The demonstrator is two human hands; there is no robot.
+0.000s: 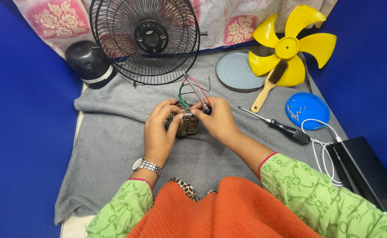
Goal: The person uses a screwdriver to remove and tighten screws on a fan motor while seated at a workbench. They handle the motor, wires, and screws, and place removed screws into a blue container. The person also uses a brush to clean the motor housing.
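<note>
At the centre of the grey towel [114, 150] sits a small metal fan motor [185, 122], cradled between both hands. The left hand [158, 132] closes on it from nine o'clock, its fingers [169, 115] curled over the top and near side of the casing so the thumb presses the banded metal middle. The right hand [219, 121] meets it from three o'clock, fingers folded tight around a thin screwdriver [198, 93] whose shaft angles up toward eleven o'clock above the motor; the tip's contact point is hidden by the fingers. Red, green and black wires [192, 86] loop out of the motor at twelve o'clock. The towel covers a pale tabletop hemmed by blue walls at nine and three o'clock, with a floral cloth [61, 20] hanging at twelve. On the towel at twelve o'clock leans a black wire fan guard [145, 42], and a black motor cover [88, 61] lies at ten o'clock. At one o'clock rest a grey round plate [235, 72], a wooden brush [268, 86] and a yellow fan blade [290, 44]. At three o'clock lie a black-handled screwdriver [281, 128], a blue lid [308, 110] holding small screws, a white cable [323, 145] and a black box [367, 172].
</note>
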